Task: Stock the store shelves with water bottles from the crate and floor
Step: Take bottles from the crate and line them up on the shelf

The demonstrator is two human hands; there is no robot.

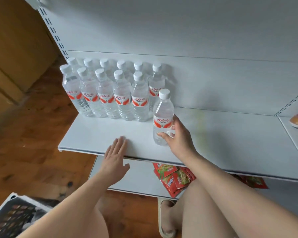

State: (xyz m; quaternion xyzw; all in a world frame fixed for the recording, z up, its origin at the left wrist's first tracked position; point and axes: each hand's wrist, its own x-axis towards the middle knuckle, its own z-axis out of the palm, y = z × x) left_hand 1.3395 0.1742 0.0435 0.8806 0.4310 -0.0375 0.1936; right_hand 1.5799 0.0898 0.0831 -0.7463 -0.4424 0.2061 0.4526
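Head cam has the right hand (176, 136) gripping the lower half of an upright water bottle (163, 115) mid-frame, on or just over the white shelf (230, 134) (can't tell which). The open slot at the right end of the front row of bottles (110, 97) sits just above it in frame, so I'd guess a short push back. The left hand (114, 157) lies flat on the shelf's front edge, fingers straight, holding nothing.

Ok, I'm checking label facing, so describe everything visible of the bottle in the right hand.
The bottle is clear plastic, filled with water, with a white cap and a red-and-white label facing the camera. It stands upright on the shelf, in front and right of the two rows. The right hand grips its lower half, fingers curled round it.
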